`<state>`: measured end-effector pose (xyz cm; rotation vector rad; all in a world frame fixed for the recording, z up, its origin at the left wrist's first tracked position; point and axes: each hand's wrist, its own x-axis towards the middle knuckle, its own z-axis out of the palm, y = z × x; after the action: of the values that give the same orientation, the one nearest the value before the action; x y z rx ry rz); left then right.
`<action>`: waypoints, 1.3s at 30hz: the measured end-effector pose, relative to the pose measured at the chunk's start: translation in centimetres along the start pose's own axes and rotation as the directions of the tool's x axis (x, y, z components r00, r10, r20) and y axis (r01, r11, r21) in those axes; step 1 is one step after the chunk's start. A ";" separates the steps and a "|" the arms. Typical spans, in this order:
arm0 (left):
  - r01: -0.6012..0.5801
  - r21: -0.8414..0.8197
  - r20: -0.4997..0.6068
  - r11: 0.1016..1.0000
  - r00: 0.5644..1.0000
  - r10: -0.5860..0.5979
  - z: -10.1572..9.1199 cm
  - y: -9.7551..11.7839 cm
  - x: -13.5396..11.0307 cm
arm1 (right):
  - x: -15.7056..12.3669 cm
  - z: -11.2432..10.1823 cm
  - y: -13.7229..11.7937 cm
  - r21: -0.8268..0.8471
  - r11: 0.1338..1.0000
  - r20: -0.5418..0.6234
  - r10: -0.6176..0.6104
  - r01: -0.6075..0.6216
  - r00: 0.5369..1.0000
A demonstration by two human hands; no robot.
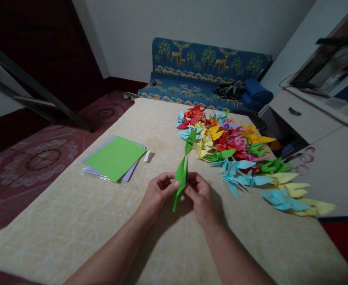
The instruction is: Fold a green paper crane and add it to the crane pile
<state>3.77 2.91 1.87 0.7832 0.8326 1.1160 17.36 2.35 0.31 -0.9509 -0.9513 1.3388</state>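
Observation:
A folded green paper piece (180, 180), long and narrow, stands nearly upright between my two hands just above the table. My left hand (159, 190) pinches its left side with fingers closed. My right hand (200, 194) grips its right side, fingers curled round the fold. A stack of flat paper sheets (114, 157), green on top, lies to the left in a clear wrapper. A big heap of several coloured folded paper cranes (230, 146) spreads over the right side of the table.
The table (73, 221) has a beige patterned cover. Behind it stands a blue sofa (203, 71) with deer print. A white cabinet (310, 118) is at the right. Red patterned floor tiles (37, 158) lie to the left.

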 end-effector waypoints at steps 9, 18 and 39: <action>-0.024 0.006 -0.037 1.000 0.999 0.024 -0.3 -0.3 0.2 | -0.4 0.0 -0.3 0.051 0.999 0.063 -0.022 0.019 0.998; -0.010 0.046 0.025 0.999 1.000 0.009 0.2 0.0 0.1 | -0.2 -0.1 0.3 -0.053 0.998 -0.072 -0.018 0.015 0.997; -0.108 0.093 -0.157 0.990 0.980 0.121 0.5 -0.5 0.3 | -0.9 0.7 -0.6 -0.311 0.946 -0.115 -0.129 0.088 0.985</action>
<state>4.54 2.95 1.61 0.8269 0.9863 1.2660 16.88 1.43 1.06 -1.1900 -1.1096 1.0376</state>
